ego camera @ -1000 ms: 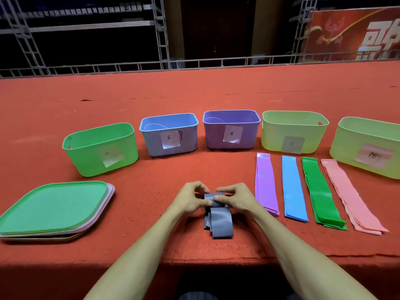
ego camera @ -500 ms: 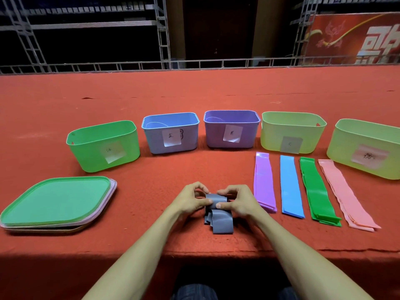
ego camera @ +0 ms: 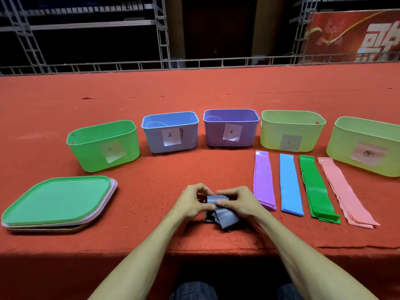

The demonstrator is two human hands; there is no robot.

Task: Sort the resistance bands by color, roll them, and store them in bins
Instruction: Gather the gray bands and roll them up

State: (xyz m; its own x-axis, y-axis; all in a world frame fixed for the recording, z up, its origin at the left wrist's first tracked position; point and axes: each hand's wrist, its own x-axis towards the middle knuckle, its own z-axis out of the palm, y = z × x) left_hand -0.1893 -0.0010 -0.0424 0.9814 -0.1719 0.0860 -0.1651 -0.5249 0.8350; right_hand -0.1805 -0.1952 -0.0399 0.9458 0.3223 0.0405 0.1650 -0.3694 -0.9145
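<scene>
My left hand [ego camera: 191, 201] and my right hand [ego camera: 239, 202] both pinch a grey band [ego camera: 223, 214] near the table's front edge; its upper part is rolled between my fingers and a short crumpled tail lies on the cloth. To the right lie flat stacks of purple bands [ego camera: 264, 180], blue bands [ego camera: 290, 184], green bands [ego camera: 316, 189] and pink bands [ego camera: 344, 191]. Behind stand labelled bins in a row: a green bin [ego camera: 86, 148], a blue bin [ego camera: 188, 135], a purple bin [ego camera: 249, 131] and two yellow-green bins [ego camera: 272, 131] [ego camera: 339, 148].
A stack of lids [ego camera: 56, 200], green on top, lies at the front left. The table is covered in red cloth [ego camera: 194, 92] and its front edge runs just below my hands. Metal railing and shelving stand behind the table.
The loose grey tail has grown shorter and more bunched as the roll between my fingers took it up. My hands stay in the same spot.
</scene>
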